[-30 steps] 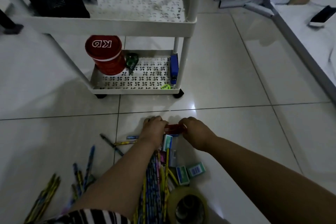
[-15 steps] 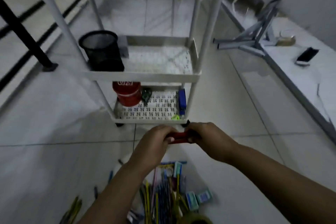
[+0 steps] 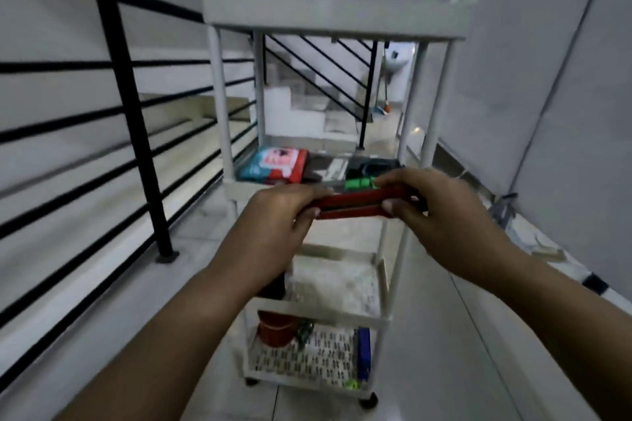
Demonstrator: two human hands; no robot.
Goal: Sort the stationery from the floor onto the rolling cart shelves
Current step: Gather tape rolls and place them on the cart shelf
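Note:
Both hands hold a long red object [image 3: 352,203], held level in front of the white rolling cart [image 3: 441,27]. My left hand [image 3: 273,215] grips its left end and my right hand [image 3: 434,208] grips its right end. It hangs just before the cart's upper-middle shelf [image 3: 246,190], where a red and blue packet [image 3: 273,164], a dark item and something bright green [image 3: 359,183] lie. The bottom shelf [image 3: 307,376] carries a red tub [image 3: 275,330], a green item and a blue stapler-like piece [image 3: 364,352]. The stationery pile on the floor is out of view.
A black stair railing [image 3: 136,133] runs along the left, with its post foot on the floor near the cart. A pale wall panel [image 3: 547,79] stands on the right, with small things at its base. Stairs rise behind the cart. White tiled floor lies around the cart's wheels.
Both hands lifted the red object from the floor pile up to the cart's upper-middle shelf height. The view tilted up, so the pile dropped out of sight and the cart's top shelves appeared.

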